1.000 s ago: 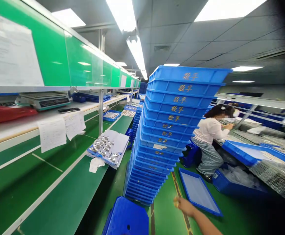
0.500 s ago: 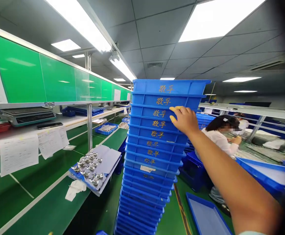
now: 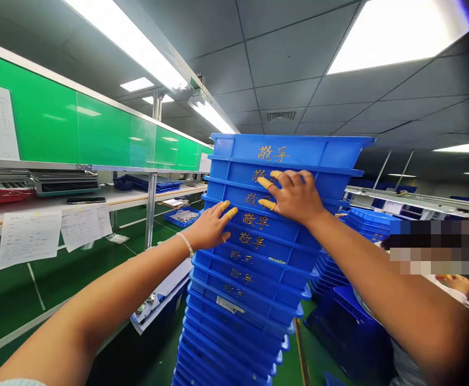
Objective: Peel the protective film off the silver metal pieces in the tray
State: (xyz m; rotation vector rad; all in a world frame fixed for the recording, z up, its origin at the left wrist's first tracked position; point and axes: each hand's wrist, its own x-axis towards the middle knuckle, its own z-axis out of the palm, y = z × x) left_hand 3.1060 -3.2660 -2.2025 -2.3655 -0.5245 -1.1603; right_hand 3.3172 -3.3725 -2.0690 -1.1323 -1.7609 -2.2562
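A tall stack of nested blue plastic crates (image 3: 242, 257) with gold lettering stands straight in front of me. My right hand (image 3: 297, 197) reaches to the front of the upper crates, its fingers spread against the wall near a rim. Lower and to the left, my left hand (image 3: 210, 228) is at the stack's left front edge with its fingers stretched out and apart. Yellow finger cots cover some fingertips of both hands. Neither hand is wrapped round a crate. The top crate (image 3: 319, 153) sits above both hands; its inside is hidden from here.
On the left runs a green workbench with a shelf holding a scale (image 3: 65, 183) and hanging papers (image 3: 29, 238). A tray of papers (image 3: 168, 292) lies behind my left arm. To the right are more blue crates (image 3: 369, 225) and a seated person (image 3: 455, 284).
My left hand has come into view and reached the stack. The right hand is still at the upper crates. The view has moved closer, and the stack looks larger.
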